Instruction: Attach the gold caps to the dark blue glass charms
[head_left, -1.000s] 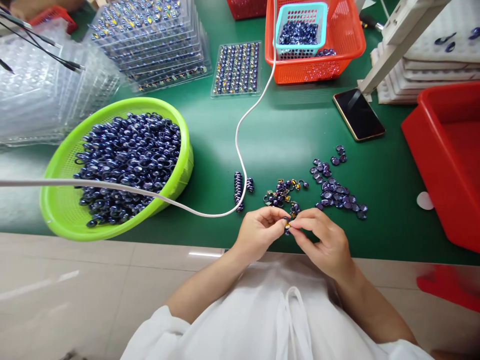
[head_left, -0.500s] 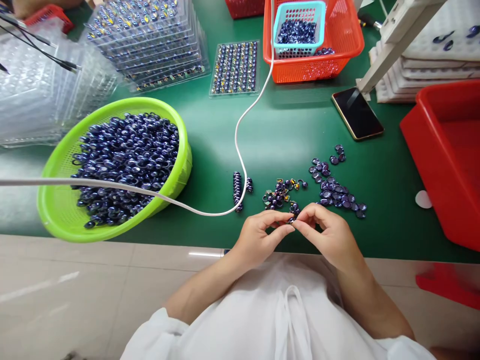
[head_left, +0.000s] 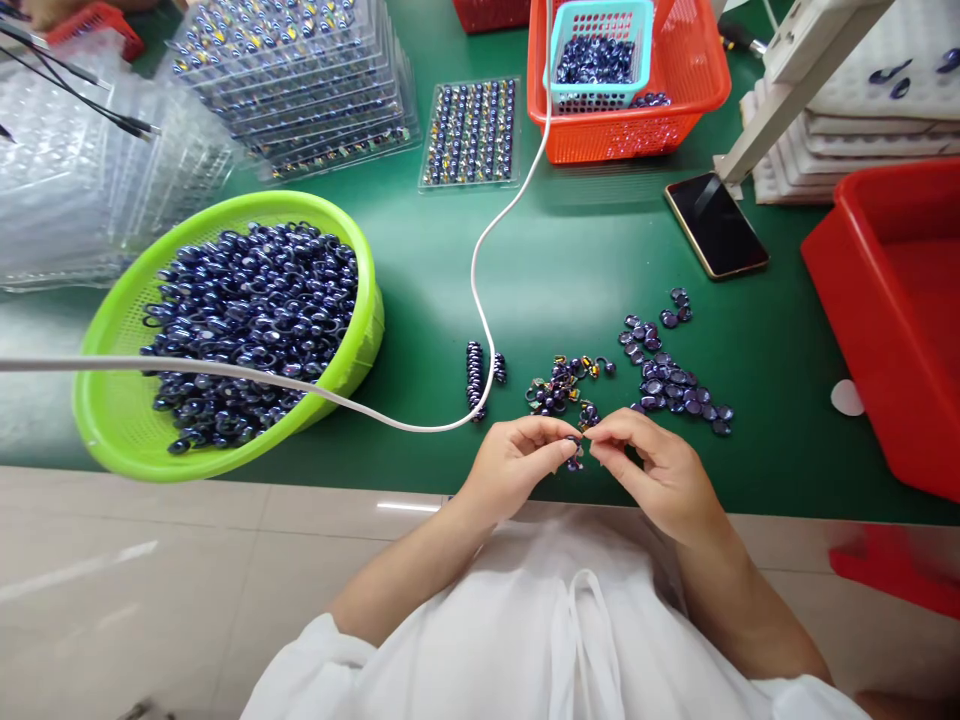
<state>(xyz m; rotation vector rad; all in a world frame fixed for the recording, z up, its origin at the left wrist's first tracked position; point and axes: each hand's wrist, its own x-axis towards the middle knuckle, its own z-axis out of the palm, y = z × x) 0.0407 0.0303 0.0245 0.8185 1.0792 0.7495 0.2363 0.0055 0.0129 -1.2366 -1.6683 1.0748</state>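
Note:
My left hand (head_left: 516, 462) and my right hand (head_left: 660, 472) meet at the near edge of the green table (head_left: 570, 270). Both pinch one small dark blue piece (head_left: 574, 460) between their fingertips. Just beyond the fingers lies a loose pile of small dark blue and yellow parts (head_left: 562, 385). To its right is a scatter of flat dark blue ovals (head_left: 675, 385). A short row of stacked blue pieces (head_left: 475, 380) lies to the left of the pile.
A lime green basket (head_left: 120, 440) full of dark blue pieces stands at left, crossed by a white cable (head_left: 480, 290). Stacked clear trays (head_left: 300, 90), a filled tray (head_left: 472, 135), an orange basket (head_left: 690, 100), a phone (head_left: 716, 225) and a red bin (head_left: 892, 300) stand around.
Both hands stay together at the table edge, with small shifts of the fingers around the pinched piece. Nothing else on the table has moved.

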